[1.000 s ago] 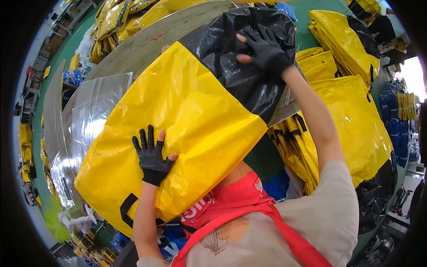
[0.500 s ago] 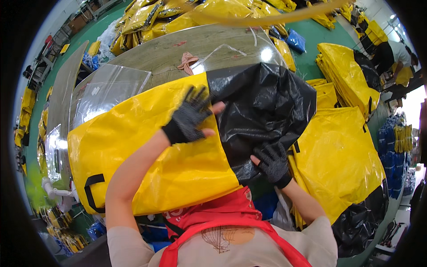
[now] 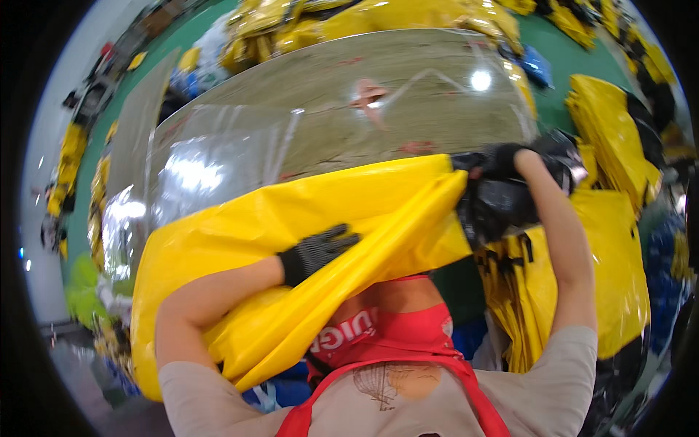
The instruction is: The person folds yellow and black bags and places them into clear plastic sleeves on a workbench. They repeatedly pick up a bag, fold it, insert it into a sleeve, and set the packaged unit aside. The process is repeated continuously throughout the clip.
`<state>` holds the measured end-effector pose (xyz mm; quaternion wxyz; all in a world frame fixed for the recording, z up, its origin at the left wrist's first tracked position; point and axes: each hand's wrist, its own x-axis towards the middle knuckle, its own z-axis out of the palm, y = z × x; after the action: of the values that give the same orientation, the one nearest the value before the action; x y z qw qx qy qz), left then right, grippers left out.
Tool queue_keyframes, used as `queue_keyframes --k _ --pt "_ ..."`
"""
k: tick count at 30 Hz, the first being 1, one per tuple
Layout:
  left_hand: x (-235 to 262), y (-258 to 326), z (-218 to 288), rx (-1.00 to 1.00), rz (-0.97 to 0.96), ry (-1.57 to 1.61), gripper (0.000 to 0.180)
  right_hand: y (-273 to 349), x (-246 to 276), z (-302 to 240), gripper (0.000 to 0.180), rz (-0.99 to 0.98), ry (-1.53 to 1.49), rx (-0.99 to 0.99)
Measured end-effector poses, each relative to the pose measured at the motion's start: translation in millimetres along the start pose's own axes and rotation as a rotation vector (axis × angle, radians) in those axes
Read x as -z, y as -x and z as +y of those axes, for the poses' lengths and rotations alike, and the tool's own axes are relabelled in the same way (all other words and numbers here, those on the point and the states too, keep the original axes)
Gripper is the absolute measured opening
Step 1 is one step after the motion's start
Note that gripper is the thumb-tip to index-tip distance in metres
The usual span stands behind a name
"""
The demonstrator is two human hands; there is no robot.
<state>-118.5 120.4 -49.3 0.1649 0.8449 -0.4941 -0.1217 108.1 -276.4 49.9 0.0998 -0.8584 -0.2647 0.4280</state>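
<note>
A large yellow-and-black coated plastic piece (image 3: 240,211), like a bag or cover, lies across the table's near side. Its near yellow edge is lifted into a long diagonal fold. My left hand (image 3: 318,253), in a black knitted glove with bare fingertips, rests on the yellow part with fingers stretched, the fold running along its near side. On the right, my right hand (image 3: 501,162), gloved alike, is closed on the bunched black end. That end is crumpled and partly covered by the hand and forearm; its fingers are blurred.
The wood-patterned table (image 3: 328,95) carries a clear plastic sheet (image 3: 211,156) and a pinkish cloth scrap (image 3: 370,93). Stacks of yellow-and-black pieces (image 3: 608,266) stand on the right. More yellow bundles (image 3: 364,23) are piled beyond the table, beside a blue package (image 3: 537,67).
My right hand has moved up and away from me, bunching the black end. My left hand has slid nearer, and the near yellow edge has risen into a fold. The view has shifted.
</note>
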Motion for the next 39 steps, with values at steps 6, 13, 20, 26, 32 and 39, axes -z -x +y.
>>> queue_keyframes --k 6,13,20,26,32,39 --pt "78.5 291.5 52.0 0.704 -0.327 0.014 0.036 4.3 -9.0 -1.4 0.049 0.086 -0.127 -0.059" --pt "18.7 462.4 101.0 1.347 0.679 0.722 0.049 -13.0 -11.7 24.0 0.051 0.047 -0.159 -0.115" --pt "-43.4 412.1 146.2 1.165 1.744 0.545 0.047 1.4 -24.7 11.5 0.054 0.209 -0.038 -0.258" --pt "51.2 344.9 46.6 1.246 1.547 0.268 0.034 13.8 -47.9 27.8 0.055 0.528 0.292 -0.356" --pt "-29.8 374.6 -23.3 1.892 0.699 -0.077 0.053 2.5 -66.6 35.1 0.068 0.629 0.286 -0.232" --pt "55.6 104.9 50.3 0.903 0.824 -0.404 0.058 -2.8 -54.7 16.8 0.081 0.565 0.231 -0.305"
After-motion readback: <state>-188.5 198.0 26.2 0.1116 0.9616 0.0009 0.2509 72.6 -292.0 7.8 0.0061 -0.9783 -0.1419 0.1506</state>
